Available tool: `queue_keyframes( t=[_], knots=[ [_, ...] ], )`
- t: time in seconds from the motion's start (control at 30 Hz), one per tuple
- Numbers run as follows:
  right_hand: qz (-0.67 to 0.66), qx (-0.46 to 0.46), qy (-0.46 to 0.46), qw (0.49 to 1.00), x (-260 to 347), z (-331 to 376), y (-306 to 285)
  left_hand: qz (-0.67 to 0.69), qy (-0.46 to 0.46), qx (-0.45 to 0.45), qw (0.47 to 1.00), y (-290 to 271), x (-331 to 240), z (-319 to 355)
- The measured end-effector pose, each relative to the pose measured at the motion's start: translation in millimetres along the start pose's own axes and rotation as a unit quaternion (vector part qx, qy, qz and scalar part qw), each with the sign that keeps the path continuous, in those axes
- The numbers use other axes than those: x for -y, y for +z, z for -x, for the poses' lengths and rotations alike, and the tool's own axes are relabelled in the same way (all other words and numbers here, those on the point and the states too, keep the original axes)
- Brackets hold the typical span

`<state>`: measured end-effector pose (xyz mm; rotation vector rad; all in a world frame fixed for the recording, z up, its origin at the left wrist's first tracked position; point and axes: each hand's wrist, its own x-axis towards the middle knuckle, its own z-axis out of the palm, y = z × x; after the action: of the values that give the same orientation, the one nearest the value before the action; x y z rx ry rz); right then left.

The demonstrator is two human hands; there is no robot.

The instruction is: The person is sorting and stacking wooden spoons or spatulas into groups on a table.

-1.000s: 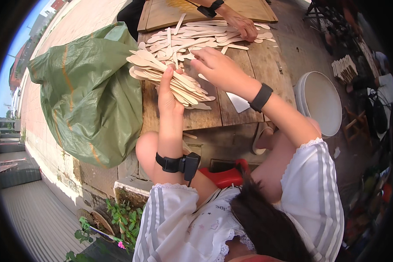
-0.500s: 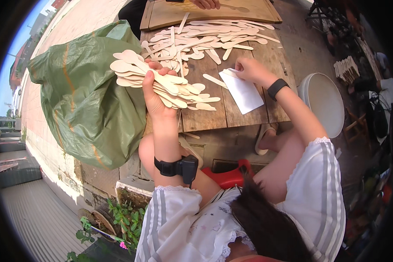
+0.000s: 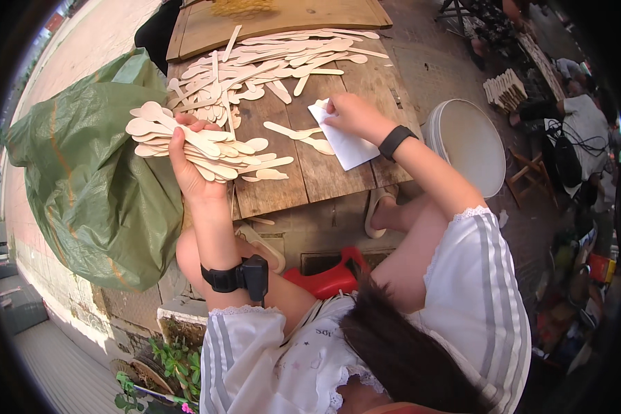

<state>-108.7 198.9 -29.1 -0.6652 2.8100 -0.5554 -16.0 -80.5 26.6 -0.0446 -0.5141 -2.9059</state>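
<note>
A thick bundle of pale wooden spoons (image 3: 217,153) fills my left hand (image 3: 194,162), which is closed around it above the table's left front part. The bowl ends fan out to the left, and handle ends spread to the right. My right hand (image 3: 355,119) pinches the far end of a white piece of paper (image 3: 350,150), which lies over the tabletop. Just left of the paper are a few loose wooden spoons (image 3: 317,144), partly tucked beside it. Beyond both hands spreads a large, jumbled pile of wooden spoons (image 3: 276,63).
The wooden table (image 3: 272,194) has a raised board (image 3: 303,26) at its far end. A large green woven sack (image 3: 83,179) bulges against its left side. White buckets (image 3: 469,148) stand to the right. Below sits a red stool (image 3: 324,277); plants (image 3: 176,366) grow at lower left.
The whole view has shifted, so the table sits further left. Loose spoons now show more beside the paper. The other person's hand at the far board has left view.
</note>
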Motion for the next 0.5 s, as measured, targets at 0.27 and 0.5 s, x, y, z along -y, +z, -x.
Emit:
queue_keyframes(
  t=[0.27,0.5],
  knots=[
    [-0.081,-0.033,0.053,0.995,-8,7,-5,-0.013,-0.024,-0.012,1.0,-12,12,0],
    [-0.074,-0.097,-0.027,0.992,-10,-3,-64,-0.013,-0.035,-0.006,0.999,-18,14,-2]
  ],
)
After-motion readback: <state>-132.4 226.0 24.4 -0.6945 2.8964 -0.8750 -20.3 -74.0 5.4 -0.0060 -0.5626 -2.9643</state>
